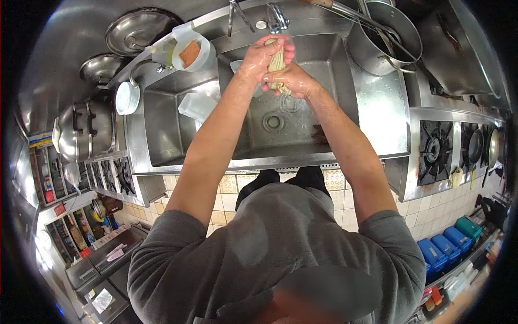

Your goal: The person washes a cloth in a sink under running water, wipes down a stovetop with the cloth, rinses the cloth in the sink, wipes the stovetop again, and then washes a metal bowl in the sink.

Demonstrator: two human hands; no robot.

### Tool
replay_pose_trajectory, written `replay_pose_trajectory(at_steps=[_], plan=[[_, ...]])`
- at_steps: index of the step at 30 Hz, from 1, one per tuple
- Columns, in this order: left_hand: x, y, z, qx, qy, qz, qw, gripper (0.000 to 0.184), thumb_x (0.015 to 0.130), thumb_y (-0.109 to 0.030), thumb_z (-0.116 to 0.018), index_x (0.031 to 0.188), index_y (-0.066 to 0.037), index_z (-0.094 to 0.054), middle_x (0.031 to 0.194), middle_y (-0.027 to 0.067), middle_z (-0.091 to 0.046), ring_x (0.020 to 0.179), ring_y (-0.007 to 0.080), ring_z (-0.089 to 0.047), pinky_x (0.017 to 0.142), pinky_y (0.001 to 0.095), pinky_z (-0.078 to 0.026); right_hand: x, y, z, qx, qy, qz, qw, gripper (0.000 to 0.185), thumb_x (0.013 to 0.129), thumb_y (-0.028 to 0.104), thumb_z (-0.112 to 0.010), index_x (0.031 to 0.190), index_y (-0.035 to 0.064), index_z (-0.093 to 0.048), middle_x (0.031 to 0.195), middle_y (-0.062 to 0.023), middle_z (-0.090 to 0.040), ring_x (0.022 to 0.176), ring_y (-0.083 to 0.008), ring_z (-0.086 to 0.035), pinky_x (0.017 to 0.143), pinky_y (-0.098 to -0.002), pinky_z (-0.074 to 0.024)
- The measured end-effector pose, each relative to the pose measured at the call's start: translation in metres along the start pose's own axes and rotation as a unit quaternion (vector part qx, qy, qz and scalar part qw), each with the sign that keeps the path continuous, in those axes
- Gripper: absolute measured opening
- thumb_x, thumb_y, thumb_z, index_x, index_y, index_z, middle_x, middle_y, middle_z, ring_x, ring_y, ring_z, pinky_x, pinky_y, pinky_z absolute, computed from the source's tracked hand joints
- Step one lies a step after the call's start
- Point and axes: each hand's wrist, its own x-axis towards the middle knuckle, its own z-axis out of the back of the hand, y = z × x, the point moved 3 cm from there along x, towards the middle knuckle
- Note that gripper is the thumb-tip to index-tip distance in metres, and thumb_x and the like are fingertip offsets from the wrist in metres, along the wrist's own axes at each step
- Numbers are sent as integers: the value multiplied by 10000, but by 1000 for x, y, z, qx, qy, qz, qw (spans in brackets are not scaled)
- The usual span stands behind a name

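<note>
A wet, yellowish cloth (277, 62) is bunched and twisted between my two hands, under the faucet (278, 20) and above the right sink basin (334, 102). My left hand (263, 56) wraps its upper part, close to the spout. Lower down, my right hand (294, 81) grips the cloth, and its loose end hangs below the fingers. Both hands look wet. Beneath them lie the drain (273, 122) and a round clear item (291, 103) on the basin floor. Part of a whitish container (236, 66) shows behind my left wrist.
A white plastic container (197, 107) lies in the left basin. A pitcher (204, 54) with an orange-brown sponge (190, 54) stands behind it. White lids (127, 99) rest on the left edge. A large pot (377, 51) with long utensils stands right, near stove burners (433, 149).
</note>
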Motion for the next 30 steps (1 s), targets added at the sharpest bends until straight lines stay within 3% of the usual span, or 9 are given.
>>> replay_pose_trajectory(at_steps=[3,6,11,12,15,21,23,27,30], plan=[[17,20,19,58,10,23,998,284,989,-209,-660,1144,20,-592,896,122,-653,641,176,-604,564,313,-521,10,-18,15,-128,-16,-25,991,268,842,59,-709,1093,43,-617,964,-71,-695,838,-171,-689,587,-311,-532],[25,42,31,97,-54,21,994,253,983,-198,-665,1096,19,-602,790,89,-617,514,149,-515,454,303,-439,28,-55,25,-134,-118,71,981,222,819,51,-726,1025,55,-645,849,-47,-666,676,-158,-637,522,-287,-470],[22,73,45,111,-121,29,986,276,986,-231,-654,1059,28,-591,757,77,-587,448,141,-470,409,303,-385,37,-84,35,-414,-168,128,885,261,812,124,-747,1043,38,-660,888,-101,-697,774,-232,-678,685,-362,-537],[20,76,47,119,-112,38,986,243,985,-217,-647,1058,7,-585,732,57,-560,482,143,-483,434,305,-405,41,-92,39,-497,-176,153,836,292,808,152,-762,1054,32,-660,901,-117,-705,806,-255,-688,731,-380,-547],[17,73,42,119,-101,42,987,189,970,-168,-631,1085,-31,-572,699,20,-521,586,158,-539,513,317,-470,10,-58,23,-436,-151,-49,886,488,793,256,-812,1156,0,-610,1085,-193,-696,998,-321,-678,872,-416,-533],[41,11,10,234,-91,-58,966,282,884,-86,-667,1150,-3,-619,882,77,-649,822,200,-656,727,355,-556,-41,29,30,-488,-311,114,808,674,789,300,-828,1290,-29,-521,1354,-257,-566,1258,-406,-545,1030,-450,-461],[57,-7,-19,424,-80,-86,898,296,880,-111,-697,1148,5,-647,953,106,-676,875,194,-665,775,352,-553,-39,51,24,-524,-365,112,761,589,812,271,-790,1274,2,-543,1287,-258,-612,1195,-411,-590,994,-457,-484],[84,5,-20,406,-32,-21,913,371,887,-219,-758,1170,3,-669,1042,84,-702,959,166,-664,827,336,-543,-25,52,73,-522,-451,46,722,358,857,205,-676,1176,53,-620,1112,-233,-699,1028,-426,-667,907,-476,-526],[74,9,-13,457,-37,-20,888,434,879,-266,-780,1226,-33,-665,1109,89,-711,978,169,-665,878,333,-532,-30,53,99,-510,-435,152,726,252,868,163,-593,1090,72,-672,1013,-206,-723,939,-435,-684,852,-480,-541]])
